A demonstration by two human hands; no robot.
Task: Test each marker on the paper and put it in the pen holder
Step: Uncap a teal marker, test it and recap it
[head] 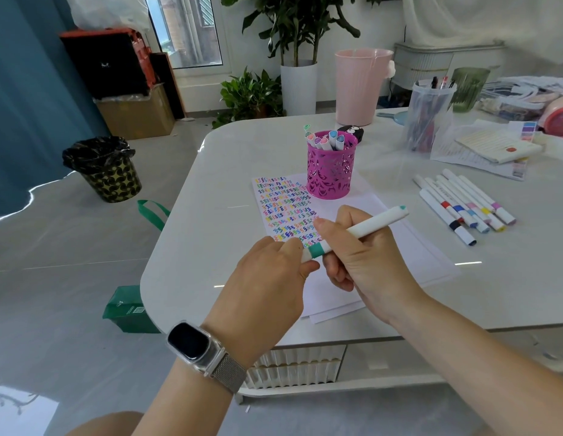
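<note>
Over the paper (361,269) we hold a teal marker (355,231): our right hand (365,262) grips the white barrel, our left hand (273,278) pinches the capped end at 8 o'clock. The holder (330,171), at 12 o'clock from the hands, stands on the paper's far edge with tested markers inside. Seven markers (465,206) lie on the desk (211,215) at 2 o'clock.
</note>
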